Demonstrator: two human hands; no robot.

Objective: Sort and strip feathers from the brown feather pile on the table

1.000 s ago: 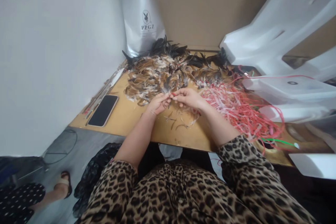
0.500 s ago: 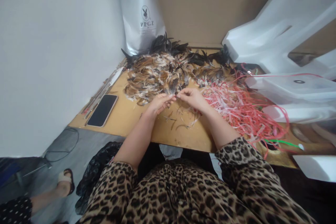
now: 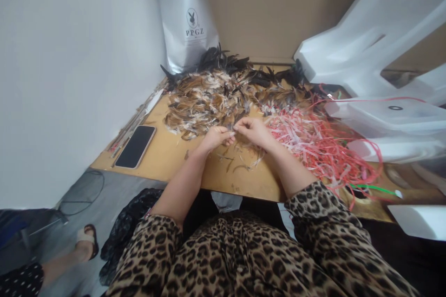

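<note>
- At 8 o'clock from the hands' fingertips, the centre of my dial, I see a co-worker's sandalled foot on the grey floor.
- Also at 8 o'clock, nearer: a crumpled black plastic bag.
- At 9 o'clock, a flat rectangular phone with a dark screen and pinkish rim, lying on the yellow-brown tabletop.
- At 11 o'clock, an upright silvery-white bag printed PPGZ, behind the feathers.
- From 10 to 1 o'clock, a broad pile of brown, cream and black feathers, darkest along its far edge.
- At the dial's centre, the left hand, thumb and fingers drawn near one another; I cannot tell whether they grip anything.
- At 6 o'clock, thin loose feather strands on the tabletop.
- Just right of the left hand, the right hand, thumb and forefinger bent together; I cannot tell whether something is clamped there.
- At 3 to 4 o'clock, a tangled heap of red and whitish ribbon strips.
- At 4 o'clock, a narrow green strip.
- At 3 o'clock, smooth white plastic pieces.
</note>
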